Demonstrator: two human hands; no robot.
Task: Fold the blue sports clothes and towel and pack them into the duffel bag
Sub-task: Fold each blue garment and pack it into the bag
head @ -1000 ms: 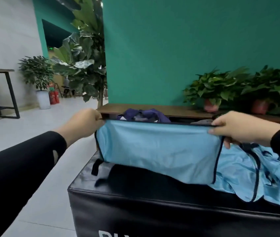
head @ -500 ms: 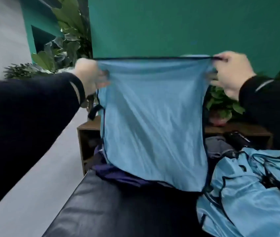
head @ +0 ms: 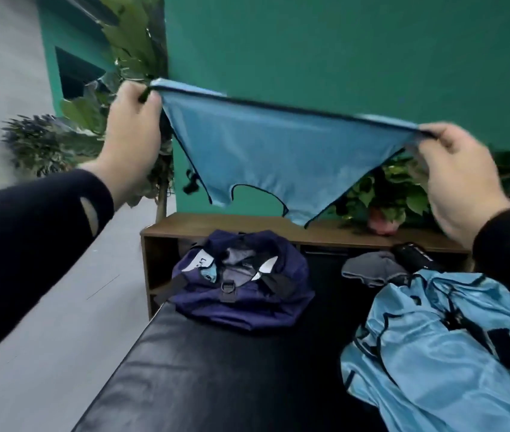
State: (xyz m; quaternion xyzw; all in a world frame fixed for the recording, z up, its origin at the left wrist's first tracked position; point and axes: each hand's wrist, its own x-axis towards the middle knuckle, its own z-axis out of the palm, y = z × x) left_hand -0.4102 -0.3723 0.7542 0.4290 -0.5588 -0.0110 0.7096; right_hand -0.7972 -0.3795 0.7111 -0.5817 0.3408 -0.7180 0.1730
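You have raised the blue shorts (head: 266, 157) clear of the black bench (head: 216, 369); half a second ago they hung lower. Your left hand (head: 132, 135) and right hand (head: 456, 173) each pinch a waistband corner. Folding not begun; duffel bag (head: 241, 282) stands open.

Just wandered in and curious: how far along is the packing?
Early, by the look of it. The navy duffel bag sits open, maybe holding something light blue. In hand: left hand and right hand hold up the blue shorts, unfolded. Left: the crumpled blue garment and grey towel.

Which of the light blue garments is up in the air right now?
The blue shorts, stretched by the waistband between the left hand and right hand. The other blue garment lies crumpled on the black bench.
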